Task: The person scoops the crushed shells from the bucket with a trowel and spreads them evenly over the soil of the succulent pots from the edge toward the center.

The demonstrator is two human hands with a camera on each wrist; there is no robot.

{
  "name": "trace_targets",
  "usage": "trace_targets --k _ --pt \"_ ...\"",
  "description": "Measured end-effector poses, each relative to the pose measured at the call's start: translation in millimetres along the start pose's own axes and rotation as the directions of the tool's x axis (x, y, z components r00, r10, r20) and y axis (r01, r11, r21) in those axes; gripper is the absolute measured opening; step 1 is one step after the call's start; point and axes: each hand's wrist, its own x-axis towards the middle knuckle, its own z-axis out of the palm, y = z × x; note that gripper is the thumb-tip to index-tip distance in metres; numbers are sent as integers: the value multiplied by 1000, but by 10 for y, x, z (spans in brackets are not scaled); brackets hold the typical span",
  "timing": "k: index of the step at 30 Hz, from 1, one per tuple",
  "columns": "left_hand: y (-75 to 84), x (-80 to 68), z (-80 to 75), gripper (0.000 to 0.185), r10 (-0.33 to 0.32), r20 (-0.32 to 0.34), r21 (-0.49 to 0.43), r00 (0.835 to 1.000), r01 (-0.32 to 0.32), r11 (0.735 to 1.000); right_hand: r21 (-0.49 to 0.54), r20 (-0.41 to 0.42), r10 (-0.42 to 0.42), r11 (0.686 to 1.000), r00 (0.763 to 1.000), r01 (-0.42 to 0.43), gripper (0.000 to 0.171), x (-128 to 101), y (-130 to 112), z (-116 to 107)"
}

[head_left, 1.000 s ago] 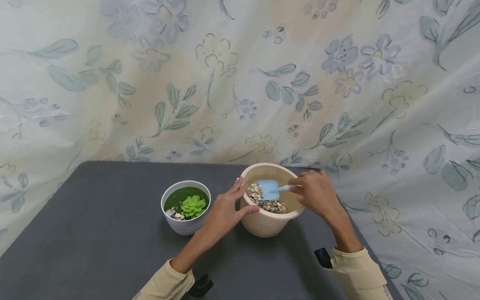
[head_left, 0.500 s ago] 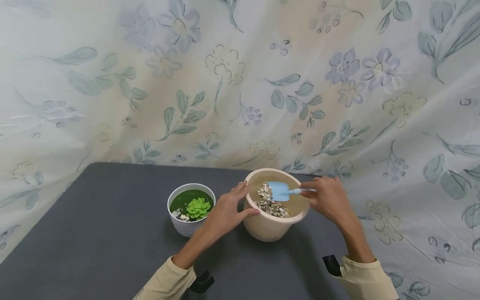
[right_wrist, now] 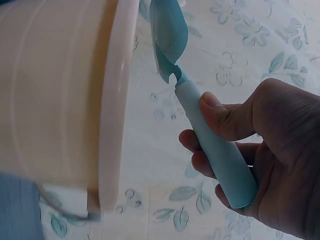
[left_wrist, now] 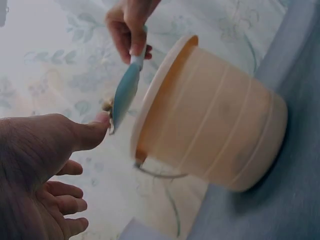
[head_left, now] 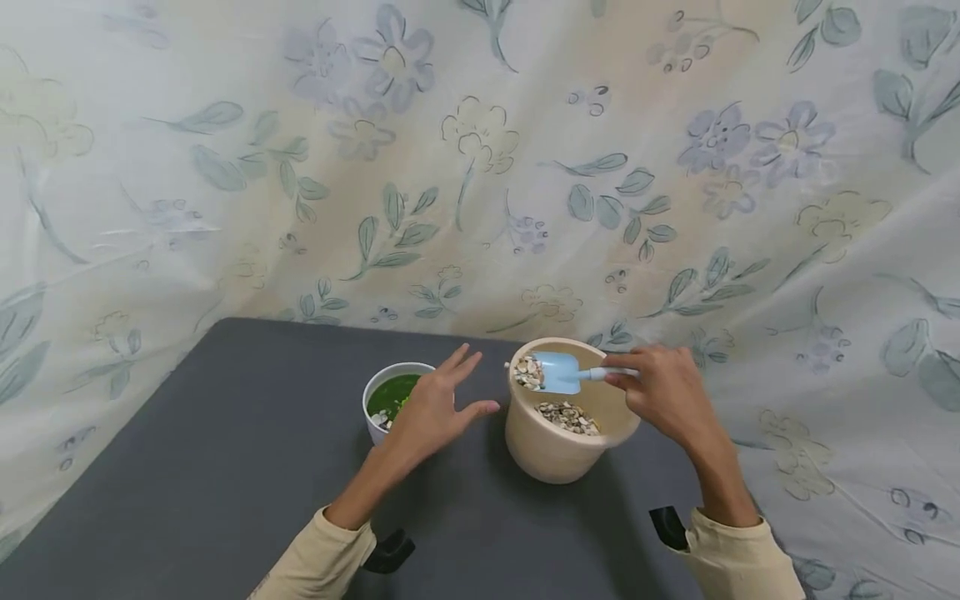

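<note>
My right hand (head_left: 663, 387) grips the pale handle of a small blue garden trowel (head_left: 558, 372), as the right wrist view shows closely. Pebbles (head_left: 529, 372) lie on the trowel's blade, which is raised above the mouth of a cream bucket (head_left: 555, 454). More pebbles (head_left: 568, 417) cover part of the bucket's bottom. Between the bucket and a white pot (head_left: 375, 429), my left hand (head_left: 427, 412) hovers with fingers spread, holding nothing. It hides much of the pot, which has a green surface, a few stones and a bit of the green succulent showing.
A dark grey table (head_left: 225, 450) bears both containers. Behind it and to the right hangs a floral cloth (head_left: 480, 208). The bucket's wire handle (left_wrist: 160, 175) hangs at its side in the left wrist view.
My left hand has let go of the bucket's rim and moved left over the white pot. The trowel with its pebbles has risen from inside the bucket to rim height.
</note>
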Motion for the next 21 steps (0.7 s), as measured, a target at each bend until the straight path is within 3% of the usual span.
trace_targets --k 7,13,21 --pt "-141 -91 -212 80 -53 -25 18 998 53 998 34 -44 -108 993 993 109 16 174 -155 78" --pt "-210 -160 -366 75 -46 -59 36 997 48 998 78 -4 -109 991 994 109 16 258 -304 164" --pt "-340 -326 -595 75 -116 -51 82 992 120 989 147 0 -126 981 992 125 17 377 -552 341"
